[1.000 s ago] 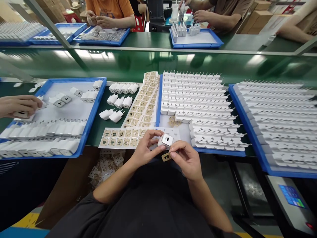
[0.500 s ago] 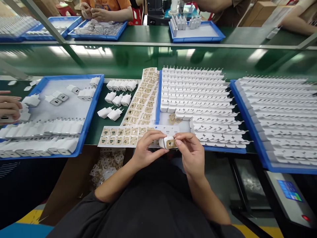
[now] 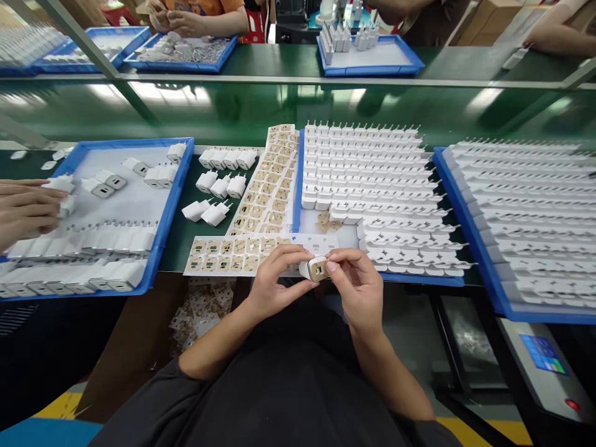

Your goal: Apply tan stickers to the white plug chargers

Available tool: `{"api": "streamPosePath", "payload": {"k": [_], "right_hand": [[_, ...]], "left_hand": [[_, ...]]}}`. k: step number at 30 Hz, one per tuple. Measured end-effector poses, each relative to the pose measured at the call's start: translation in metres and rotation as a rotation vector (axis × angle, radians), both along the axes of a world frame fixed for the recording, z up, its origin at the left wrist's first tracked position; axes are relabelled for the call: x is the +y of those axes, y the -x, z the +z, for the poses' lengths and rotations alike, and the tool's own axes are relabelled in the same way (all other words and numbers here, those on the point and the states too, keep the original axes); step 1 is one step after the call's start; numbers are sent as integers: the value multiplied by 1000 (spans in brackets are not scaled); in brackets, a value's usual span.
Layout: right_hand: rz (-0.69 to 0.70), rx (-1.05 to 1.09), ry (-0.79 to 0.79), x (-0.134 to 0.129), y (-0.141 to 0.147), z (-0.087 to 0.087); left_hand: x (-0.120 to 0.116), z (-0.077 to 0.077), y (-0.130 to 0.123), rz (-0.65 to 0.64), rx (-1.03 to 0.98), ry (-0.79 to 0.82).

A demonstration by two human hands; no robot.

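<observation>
A: Start at the far left. What is recorded there?

B: A co-worker's hand [image 3: 23, 214], fingers stretched out close together, at the loose chargers in a first blue tray [image 3: 187, 180]. Whether it grips one, I cannot tell. Packed rows of chargers [image 3: 121, 273] line the tray's near side; a few more lie scattered behind.

A: Moving right?

B: Green bench [image 3: 184, 239]. On it, nine spare chargers [image 3: 216, 187] in rows of four, three and two, counted from the far side. Then slanted sticker strips [image 3: 265, 186], running away from us, and a flat sticker sheet [image 3: 228, 264] crosswise in front. Below the bench edge, a heap of paper scraps [image 3: 200, 316].

A: The person in the dark shirt?

B: Left hand [image 3: 274, 279]: thumb and fingers pinching a white charger [image 3: 304, 270] from its two sides, at the bench's near edge, in front of the body. Its end face is angled toward the other hand.

A: And on that face?

B: A tan sticker [image 3: 319, 269], lying against it, dark opening in the middle. Right hand [image 3: 362, 285]: thumb and forefinger pinching the sticker's right edge. Whether it has stuck, I cannot tell.

A: Beyond?

B: A second blue tray [image 3: 298, 186]: rows of chargers, prongs up, with loose tan pieces [image 3: 327, 222] at the near left. Then a third blue tray [image 3: 468, 233], similarly filled. Lower right, a grey machine [image 3: 521, 357] with a lit screen.
</observation>
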State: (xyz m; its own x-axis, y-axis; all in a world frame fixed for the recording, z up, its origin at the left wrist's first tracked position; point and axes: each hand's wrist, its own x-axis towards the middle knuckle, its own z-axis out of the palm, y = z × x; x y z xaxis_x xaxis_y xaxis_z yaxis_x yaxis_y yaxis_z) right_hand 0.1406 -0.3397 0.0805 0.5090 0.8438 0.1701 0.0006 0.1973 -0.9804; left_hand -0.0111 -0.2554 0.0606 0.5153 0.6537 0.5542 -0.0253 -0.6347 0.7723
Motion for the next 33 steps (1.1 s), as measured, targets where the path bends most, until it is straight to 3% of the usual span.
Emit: {"api": "streamPosePath", "payload": {"k": [14, 21, 23, 28, 33], "right_hand": [[-94, -200, -61, 3, 10, 0], [-247, -536, -31, 6, 3, 2], [-198, -410, 16, 8, -2, 0], [206, 113, -13, 10, -2, -4], [224, 280, -53, 10, 10, -4]], "left_hand": [[-1, 6, -2, 76, 1, -148], [0, 0, 1, 75, -23, -154], [-1, -4, 1, 61, -57, -134], [-4, -8, -5, 97, -137, -185], [-5, -7, -11, 172, -107, -396]]}}
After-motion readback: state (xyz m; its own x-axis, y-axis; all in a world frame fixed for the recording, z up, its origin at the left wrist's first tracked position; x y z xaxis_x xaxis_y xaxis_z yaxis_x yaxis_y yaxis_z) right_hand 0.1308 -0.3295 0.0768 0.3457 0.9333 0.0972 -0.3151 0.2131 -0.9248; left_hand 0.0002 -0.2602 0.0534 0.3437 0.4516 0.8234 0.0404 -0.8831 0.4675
